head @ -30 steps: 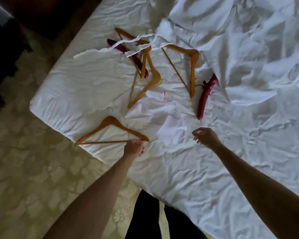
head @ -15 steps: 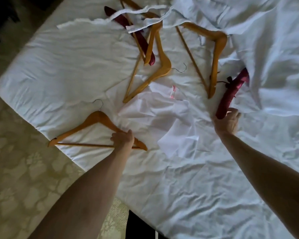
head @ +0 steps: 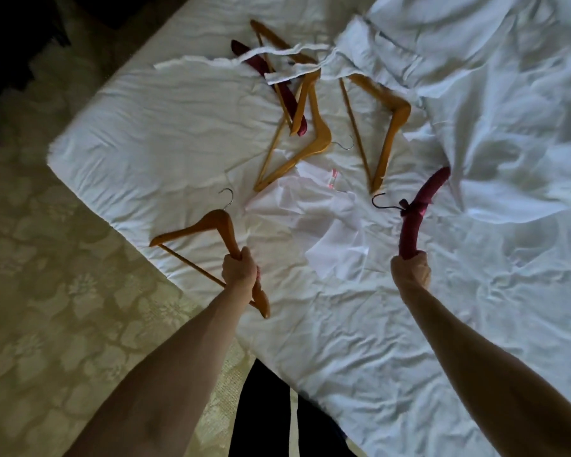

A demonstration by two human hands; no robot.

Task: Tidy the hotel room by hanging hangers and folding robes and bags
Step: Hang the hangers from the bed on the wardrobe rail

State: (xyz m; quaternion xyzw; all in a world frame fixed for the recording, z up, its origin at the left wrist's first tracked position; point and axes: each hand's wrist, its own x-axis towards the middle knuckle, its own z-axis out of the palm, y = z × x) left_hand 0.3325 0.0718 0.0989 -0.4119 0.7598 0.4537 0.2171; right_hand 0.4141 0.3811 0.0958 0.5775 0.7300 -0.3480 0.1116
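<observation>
Left hand grips a wooden hanger by one arm, fingers curled round it, lifted at the near corner of the bed. Right hand holds the lower end of a maroon padded hanger, fingers wrapped round it, above the bed's middle. Between them a white bag lies crumpled on the bed. Farther up the bed: more wooden hangers, another maroon hanger, a white robe.

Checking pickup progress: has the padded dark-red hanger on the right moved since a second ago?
Yes. The padded dark-red hanger has left the white bed sheet; the right hand grips its near end, drawn toward the person.
</observation>
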